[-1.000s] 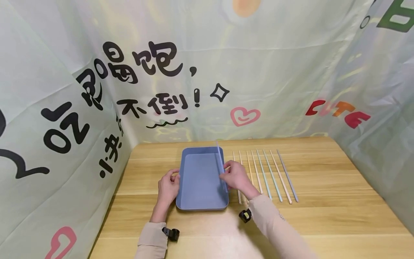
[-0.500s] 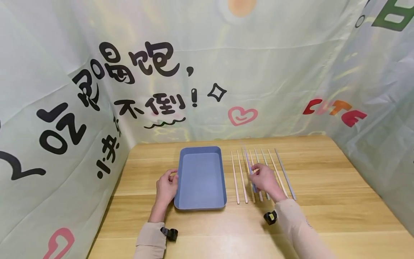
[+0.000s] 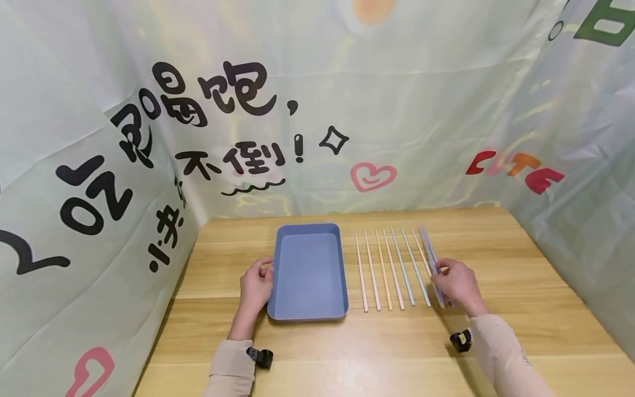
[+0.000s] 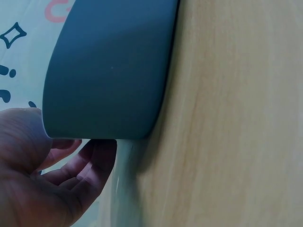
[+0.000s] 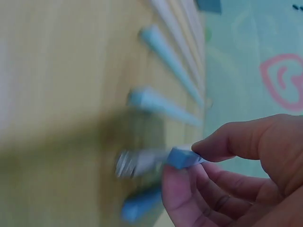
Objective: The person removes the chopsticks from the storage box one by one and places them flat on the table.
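A blue rectangular tray [image 3: 310, 275] lies on the table. At its left side my left hand [image 3: 256, 286] holds the edge, and in the left wrist view the fingers [image 4: 102, 158] touch the tray's outer wall. My right hand [image 3: 457, 284] pinches a blue-purple chopstick [image 5: 182, 158] between thumb and fingertips, over the right end of a row of chopsticks. A similar blue chopstick [image 5: 139, 205] lies close below it, beside a pale one [image 5: 142, 163]. Whether the held chopstick touches the table I cannot tell.
Right of the tray several chopsticks lie roughly parallel, including a pink one [image 3: 360, 270], a yellow one [image 3: 384, 270] and a light blue one [image 3: 416, 267]. The wooden table [image 3: 317, 364] is bounded by printed curtains [image 3: 426, 110] at the back and sides.
My right hand has carried the blue-purple chopstick from above the tray's right edge rightward across the row to its far right end. My left hand has stayed at the tray.
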### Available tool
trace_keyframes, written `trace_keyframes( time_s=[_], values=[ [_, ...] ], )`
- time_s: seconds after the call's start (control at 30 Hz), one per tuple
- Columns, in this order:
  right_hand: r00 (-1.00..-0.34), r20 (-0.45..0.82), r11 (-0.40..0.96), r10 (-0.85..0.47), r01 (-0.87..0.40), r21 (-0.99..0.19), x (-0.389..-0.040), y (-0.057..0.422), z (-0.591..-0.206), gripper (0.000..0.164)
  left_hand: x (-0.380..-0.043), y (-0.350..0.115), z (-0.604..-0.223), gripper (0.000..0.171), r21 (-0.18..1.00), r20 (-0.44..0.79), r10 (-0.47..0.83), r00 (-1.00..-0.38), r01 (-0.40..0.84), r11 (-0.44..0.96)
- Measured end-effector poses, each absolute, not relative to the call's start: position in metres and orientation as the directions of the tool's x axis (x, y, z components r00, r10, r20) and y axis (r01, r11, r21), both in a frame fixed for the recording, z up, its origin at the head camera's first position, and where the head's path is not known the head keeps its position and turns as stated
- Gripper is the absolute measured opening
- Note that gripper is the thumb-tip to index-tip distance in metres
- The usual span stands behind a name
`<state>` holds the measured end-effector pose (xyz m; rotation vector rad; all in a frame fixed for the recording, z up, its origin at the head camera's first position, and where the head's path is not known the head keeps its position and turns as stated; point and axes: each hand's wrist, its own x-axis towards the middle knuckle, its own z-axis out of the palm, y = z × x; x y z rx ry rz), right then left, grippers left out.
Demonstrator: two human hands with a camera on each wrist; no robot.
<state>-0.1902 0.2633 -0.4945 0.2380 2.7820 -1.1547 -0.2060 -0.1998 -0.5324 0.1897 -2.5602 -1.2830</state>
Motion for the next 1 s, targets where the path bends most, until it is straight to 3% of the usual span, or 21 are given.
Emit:
trace_keyframes(
  time_s=[0.6,1.0],
  values=[
    [-0.976,-0.161,0.795,0.147,0.213,-0.568,-0.184,0.307,-0.503,0.047,-0.206,-0.201,-0.533,0.025,0.803,0.177,-0.223,-0.959,0.010,0.596],
    [-0.973,-0.162,0.796,0.164,0.227,-0.561,-0.183,0.304,-0.505,0.051,-0.201,-0.201,-0.535,0.025,0.719,0.274,-0.162,-0.948,0.090,0.689]
  ],
)
